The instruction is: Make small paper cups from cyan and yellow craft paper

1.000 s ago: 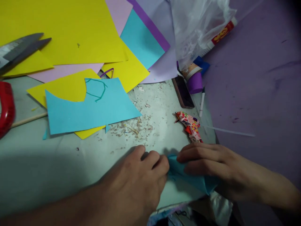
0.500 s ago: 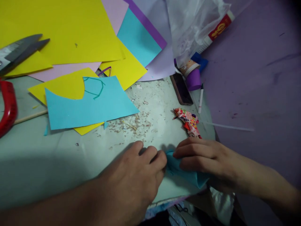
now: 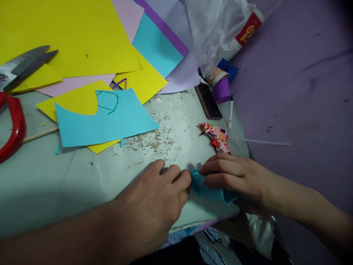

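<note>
A rolled piece of blue paper (image 3: 212, 191) lies near the table's front edge, its right end curled open. My right hand (image 3: 234, 176) is closed over it, fingers lying along its top and the thumb hidden. At its left end my left hand (image 3: 162, 195) has curled fingers pressed against the paper; the fingertips are out of sight, and they appear to pinch its end. Just beyond my right hand lies a flower-patterned glue gun (image 3: 216, 136). Left of centre, a cut blue sheet (image 3: 110, 125) bears a green pen outline.
Scissors (image 3: 24, 70) with red handles lie at the left on yellow paper (image 3: 77, 36). A phone (image 3: 209, 101), a purple cup (image 3: 222, 90), a white marker (image 3: 231, 112) and a plastic bag (image 3: 204, 33) are at the back right. Scraps dot the table (image 3: 176, 143). A purple wall (image 3: 298, 103) stands at the right.
The whole view has shifted slightly, so most things sit a little further left and up. Both hands keep their places on the rolled blue paper.
</note>
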